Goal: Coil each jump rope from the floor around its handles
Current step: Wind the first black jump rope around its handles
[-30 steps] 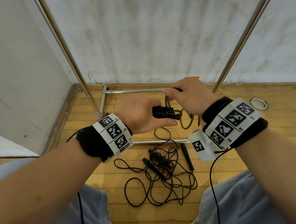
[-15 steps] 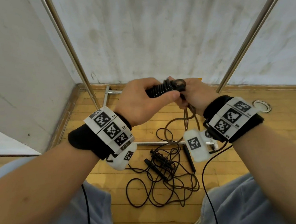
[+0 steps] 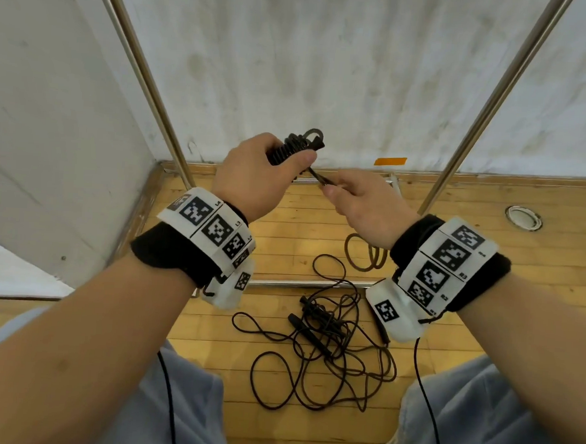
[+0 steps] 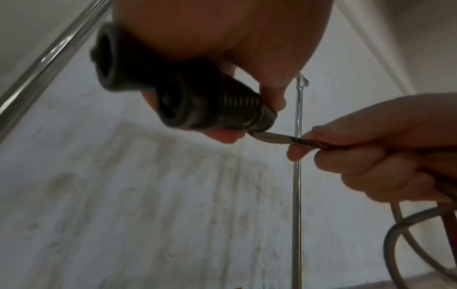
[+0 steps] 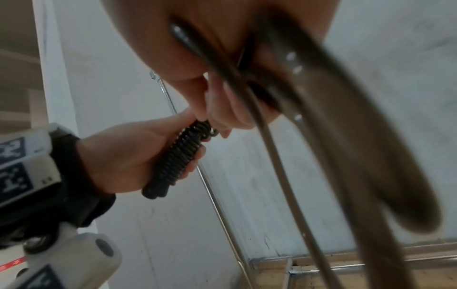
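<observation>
While left hand [image 3: 253, 174] grips the wound handles [image 3: 294, 146], right hand [image 3: 364, 205] pinches the rope [image 4: 277, 136]; right-wrist view blurs its loops.

Surface: light wooden plank floor [image 3: 284, 228], meeting white walls.
Lying on it: tangled thin black jump ropes [image 3: 325, 347] with slim black handles [image 3: 307, 329], near the horizontal silver metal rail [image 3: 301, 283].
Far right: round white ring [image 3: 523, 217], well apart.

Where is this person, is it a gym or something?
Maybe a gym or studio corner, though it's hard to say: a wooden plank floor, jump ropes lying tangled on it, metal poles against plain white walls.
</observation>
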